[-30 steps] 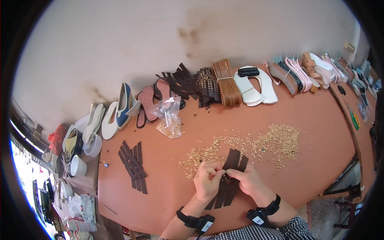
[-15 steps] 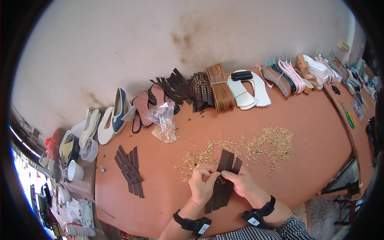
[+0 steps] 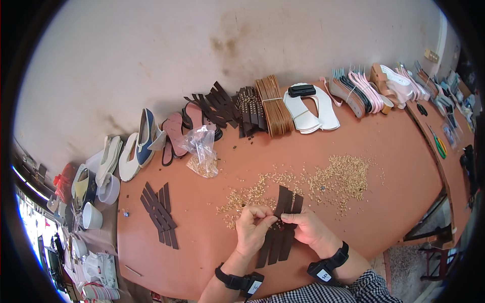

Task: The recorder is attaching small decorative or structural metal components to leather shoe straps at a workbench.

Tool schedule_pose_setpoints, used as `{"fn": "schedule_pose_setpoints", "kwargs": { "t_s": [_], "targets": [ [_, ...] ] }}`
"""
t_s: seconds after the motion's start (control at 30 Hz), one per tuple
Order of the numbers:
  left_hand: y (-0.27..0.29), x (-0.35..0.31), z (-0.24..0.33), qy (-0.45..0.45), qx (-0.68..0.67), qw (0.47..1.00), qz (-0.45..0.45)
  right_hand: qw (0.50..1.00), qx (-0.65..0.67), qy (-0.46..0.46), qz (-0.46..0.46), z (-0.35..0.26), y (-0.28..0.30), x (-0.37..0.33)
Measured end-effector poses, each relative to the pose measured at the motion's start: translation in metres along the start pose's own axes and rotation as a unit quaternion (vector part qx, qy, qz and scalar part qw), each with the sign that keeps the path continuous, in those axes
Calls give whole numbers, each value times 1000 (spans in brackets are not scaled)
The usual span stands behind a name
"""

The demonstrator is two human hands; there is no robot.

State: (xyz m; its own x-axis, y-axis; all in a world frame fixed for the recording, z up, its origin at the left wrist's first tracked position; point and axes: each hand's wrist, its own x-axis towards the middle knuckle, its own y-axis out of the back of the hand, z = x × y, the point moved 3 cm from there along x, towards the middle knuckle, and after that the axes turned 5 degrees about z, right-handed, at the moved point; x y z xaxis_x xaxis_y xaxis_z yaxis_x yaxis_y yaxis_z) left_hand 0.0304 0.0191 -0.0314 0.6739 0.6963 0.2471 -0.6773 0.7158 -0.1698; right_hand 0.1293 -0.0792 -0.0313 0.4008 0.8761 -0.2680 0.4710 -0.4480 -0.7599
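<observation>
Hands (image 3: 252,231) partly hide dark-brown strap piece (image 3: 283,198); left fingertips' grip unclear.

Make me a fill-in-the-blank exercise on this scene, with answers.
The left hand and right hand are at a dark ____ strap piece.
The small bits on the table are ____ in colour.
Another strap piece lies to the hands' ____.
A black box lies on top of ____ shoe pieces.

Missing words: brown; gold; left; white.
</observation>
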Motion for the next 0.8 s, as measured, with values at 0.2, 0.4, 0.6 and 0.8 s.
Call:
{"fn": "schedule_pose_setpoints", "kwargs": {
  "t_s": [0.2, 0.4, 0.6, 0.8],
  "targets": [
    [3, 0, 6, -102, 114, 987, 44, 999, -35, 17, 27, 6, -2, -1],
    [2, -1, -4, 47, 99, 994, 25, 988, -110, 98, 55, 4, -6, 0],
    [46, 29, 7, 94, 287, 947, 114, 984, -76, 100, 127, -1, 0, 3],
    [143, 42, 16, 63, 555, 802, 210, 987, -72, 74, 125, 0, 0, 1]
  ]
}}
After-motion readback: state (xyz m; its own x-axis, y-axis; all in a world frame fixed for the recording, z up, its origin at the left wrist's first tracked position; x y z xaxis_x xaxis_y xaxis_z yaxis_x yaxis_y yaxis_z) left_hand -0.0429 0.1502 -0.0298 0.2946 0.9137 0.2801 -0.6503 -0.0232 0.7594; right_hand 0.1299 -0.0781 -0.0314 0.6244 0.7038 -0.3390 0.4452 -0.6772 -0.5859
